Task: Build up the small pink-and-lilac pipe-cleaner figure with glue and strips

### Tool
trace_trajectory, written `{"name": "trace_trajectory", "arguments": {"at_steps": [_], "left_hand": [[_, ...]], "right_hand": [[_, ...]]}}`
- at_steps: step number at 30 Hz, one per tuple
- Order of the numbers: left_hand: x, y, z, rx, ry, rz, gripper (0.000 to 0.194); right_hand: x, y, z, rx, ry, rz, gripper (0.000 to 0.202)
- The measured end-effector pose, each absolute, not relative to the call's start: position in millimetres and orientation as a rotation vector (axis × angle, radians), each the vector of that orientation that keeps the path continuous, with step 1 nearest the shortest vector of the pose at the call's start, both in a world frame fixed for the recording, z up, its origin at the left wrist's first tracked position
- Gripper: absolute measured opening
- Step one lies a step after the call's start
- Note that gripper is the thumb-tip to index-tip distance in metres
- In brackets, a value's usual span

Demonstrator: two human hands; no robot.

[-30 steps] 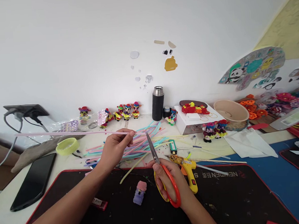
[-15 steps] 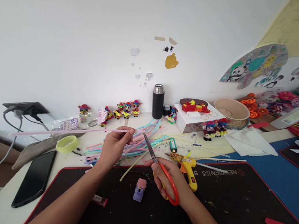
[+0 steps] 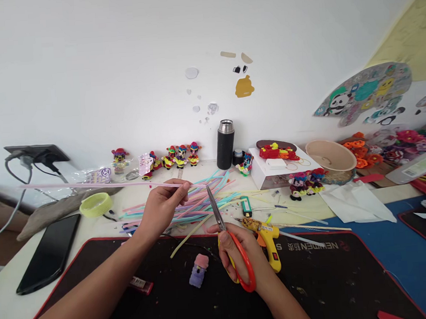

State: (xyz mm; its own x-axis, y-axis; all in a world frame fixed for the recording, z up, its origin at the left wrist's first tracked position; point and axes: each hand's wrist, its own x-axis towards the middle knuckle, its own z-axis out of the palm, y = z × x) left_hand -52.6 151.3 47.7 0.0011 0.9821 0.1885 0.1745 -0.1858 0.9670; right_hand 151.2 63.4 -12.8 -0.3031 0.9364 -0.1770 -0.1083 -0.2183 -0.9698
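A long pale pink pipe cleaner [image 3: 91,185] is pinched near its right end by my left hand [image 3: 166,201], and its long part stretches left. My right hand [image 3: 241,252] is wrapped round orange-handled scissors [image 3: 215,209]. Their blades point up, with the tips at the pipe cleaner's short right end. Behind and under my left hand lies a pile of pastel pipe cleaners [image 3: 215,198]. On the black mat [image 3: 179,307] stands a small purple and pink fuzzy piece [image 3: 198,271].
A yellow glue gun [image 3: 272,243] lies right of my right hand. At the back stand a black bottle [image 3: 225,146], small figures [image 3: 181,157] and a white box [image 3: 272,172]. A phone [image 3: 48,253] lies left, a beige bowl [image 3: 330,156] right.
The left end of the pink pipe cleaner has shifted slightly right and up. My right hand and the scissors have moved a little up and right.
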Motion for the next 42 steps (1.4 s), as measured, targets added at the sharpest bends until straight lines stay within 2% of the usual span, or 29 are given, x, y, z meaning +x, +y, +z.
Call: {"name": "trace_trajectory", "arguments": {"at_steps": [14,42], "left_hand": [[-53,150,47,1.5,1.24,1.257,0.032],[-51,151,40,1.547,1.252,1.25,0.03]], "right_hand": [[153,62,-7,-1.095,-1.244,1.677,0.07],[154,62,-1,-1.185,-1.264,1.628,0.069]]}}
